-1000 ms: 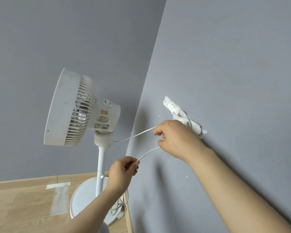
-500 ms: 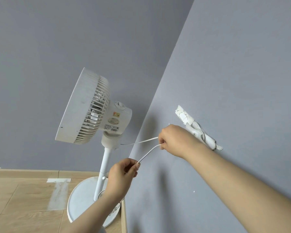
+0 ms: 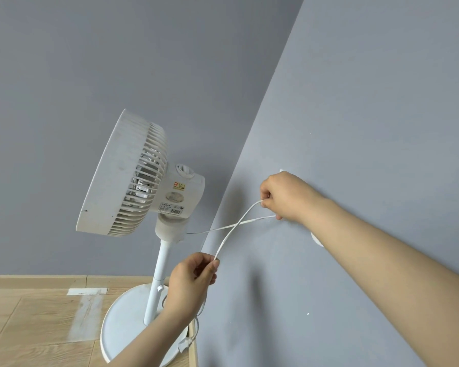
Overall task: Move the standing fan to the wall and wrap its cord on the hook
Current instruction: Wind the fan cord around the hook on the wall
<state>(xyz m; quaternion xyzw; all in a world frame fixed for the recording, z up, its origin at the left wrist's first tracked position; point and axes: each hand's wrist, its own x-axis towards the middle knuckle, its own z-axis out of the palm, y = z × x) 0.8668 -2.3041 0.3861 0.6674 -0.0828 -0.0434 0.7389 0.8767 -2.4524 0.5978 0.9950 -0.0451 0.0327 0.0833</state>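
A white standing fan (image 3: 133, 178) stands in the room corner, its round base (image 3: 125, 327) on the wood floor against the grey wall. Its thin white cord (image 3: 233, 226) runs from the fan's neck to my right hand (image 3: 286, 197), loops there and crosses back down to my left hand (image 3: 194, 276). My right hand grips the cord loop against the wall and covers the white hook; only a tip of the hook (image 3: 281, 171) and a lower white bit (image 3: 316, 241) show. My left hand pinches the cord lower down. The plug end (image 3: 186, 344) hangs by the base.
Two grey walls meet in a corner right behind the fan. Pale tape patches (image 3: 86, 313) mark the wood floor left of the base. A wooden skirting strip (image 3: 37, 280) runs along the back wall.
My right hand has moved up over the hook and now hides it. The two cord strands, side by side before, now cross. The camera has shifted, so the fan sits further right.
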